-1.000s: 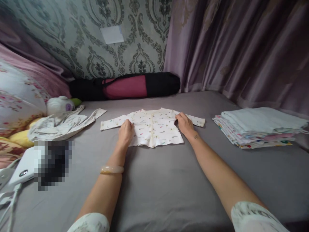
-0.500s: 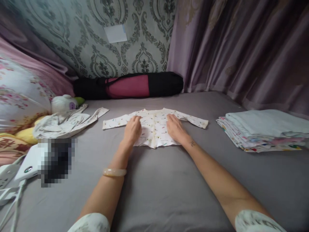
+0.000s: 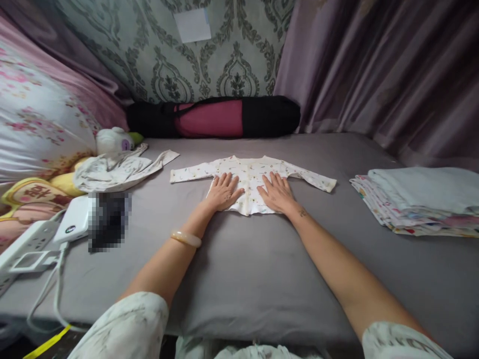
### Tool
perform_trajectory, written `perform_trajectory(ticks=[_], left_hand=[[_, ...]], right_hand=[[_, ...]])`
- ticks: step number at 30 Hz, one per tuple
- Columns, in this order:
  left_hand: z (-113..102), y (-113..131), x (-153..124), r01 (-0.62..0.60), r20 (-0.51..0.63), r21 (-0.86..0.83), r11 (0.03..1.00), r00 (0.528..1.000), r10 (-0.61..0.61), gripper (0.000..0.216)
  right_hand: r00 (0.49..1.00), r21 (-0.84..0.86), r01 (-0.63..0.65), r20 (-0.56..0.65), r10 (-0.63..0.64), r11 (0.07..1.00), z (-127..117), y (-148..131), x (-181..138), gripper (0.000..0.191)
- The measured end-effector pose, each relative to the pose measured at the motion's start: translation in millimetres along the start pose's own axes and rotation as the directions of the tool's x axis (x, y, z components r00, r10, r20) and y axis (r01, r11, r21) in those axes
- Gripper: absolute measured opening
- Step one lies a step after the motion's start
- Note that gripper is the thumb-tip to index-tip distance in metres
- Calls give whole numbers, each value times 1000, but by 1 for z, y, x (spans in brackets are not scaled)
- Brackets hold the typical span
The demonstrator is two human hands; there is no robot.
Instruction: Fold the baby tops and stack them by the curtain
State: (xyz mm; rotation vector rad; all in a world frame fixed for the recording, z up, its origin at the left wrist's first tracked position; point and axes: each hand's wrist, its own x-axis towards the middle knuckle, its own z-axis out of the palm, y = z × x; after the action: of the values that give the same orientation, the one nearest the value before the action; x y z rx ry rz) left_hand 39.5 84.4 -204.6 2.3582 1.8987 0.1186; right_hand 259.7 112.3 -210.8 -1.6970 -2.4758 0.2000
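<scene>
A small white baby shirt (image 3: 248, 174) with a scattered print lies face up on the grey sheet, its sleeves stretched out to both sides. Buttons run down its front. Flat on its left half rests my left hand (image 3: 224, 192), fingers spread. My right hand (image 3: 277, 193) presses on the right half in the same way, fingers apart. Parts of the shirt under both palms are hidden. On my left forearm is a pale bangle (image 3: 186, 239).
Folded clothes (image 3: 422, 199) are stacked at the right. At the left lie a crumpled light garment (image 3: 116, 169), a white power bank (image 3: 77, 219), and a power strip (image 3: 32, 242) with cables. A black and red bag (image 3: 209, 118) lies along the wall.
Both hands have gone from curled fingers on the shirt to spread palms lying flat on it. The view has tilted down and shifted left, showing the bed's near edge.
</scene>
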Motion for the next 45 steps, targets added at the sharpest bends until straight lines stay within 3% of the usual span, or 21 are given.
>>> perform_trajectory(ticks=[5, 9, 12, 15, 18, 23, 29, 34, 38, 41, 45], left_hand=[[-5, 3, -11, -87, -47, -94, 992, 995, 82, 51], [-17, 12, -29, -268, -185, -307, 913, 958, 219, 36], [-23, 14, -40, -302, -184, -442, 845, 952, 244, 40], [-23, 10, -43, -308, -138, -464, 831, 951, 275, 47], [-20, 6, -43, -318, -108, -460, 829, 947, 303, 48], [-20, 6, -42, -340, -106, -452, 825, 938, 329, 39], [-20, 9, -43, -349, -144, -438, 828, 937, 319, 30], [-20, 13, -43, -342, -178, -376, 861, 939, 295, 39], [-24, 21, -44, -387, -224, -371, 844, 920, 323, 40], [-23, 26, -45, -423, -245, -352, 835, 903, 353, 39], [-19, 28, -46, -456, -270, -323, 830, 884, 380, 39]], right_hand=[[998, 76, 55, -44, -52, 996, -5, 0, -4, 57], [950, 226, 301, -158, -270, 926, -17, -8, -15, 40], [884, 362, 458, -96, -457, 812, -25, -14, -22, 29], [863, 425, 453, 11, -505, 783, -29, -16, -25, 30], [864, 445, 425, 61, -500, 789, -31, -15, -26, 25], [880, 469, 402, 39, -473, 786, -33, -15, -25, 11], [918, 641, 269, 56, -393, 719, -24, -7, -15, 25], [982, 795, 100, 16, -186, 599, -16, -5, -8, 38], [998, 841, 20, 14, -59, 541, -13, -6, -7, 46], [999, 857, 2, 22, -41, 516, -14, -5, -8, 47], [993, 855, 29, 33, -111, 517, -18, -5, -10, 46]])
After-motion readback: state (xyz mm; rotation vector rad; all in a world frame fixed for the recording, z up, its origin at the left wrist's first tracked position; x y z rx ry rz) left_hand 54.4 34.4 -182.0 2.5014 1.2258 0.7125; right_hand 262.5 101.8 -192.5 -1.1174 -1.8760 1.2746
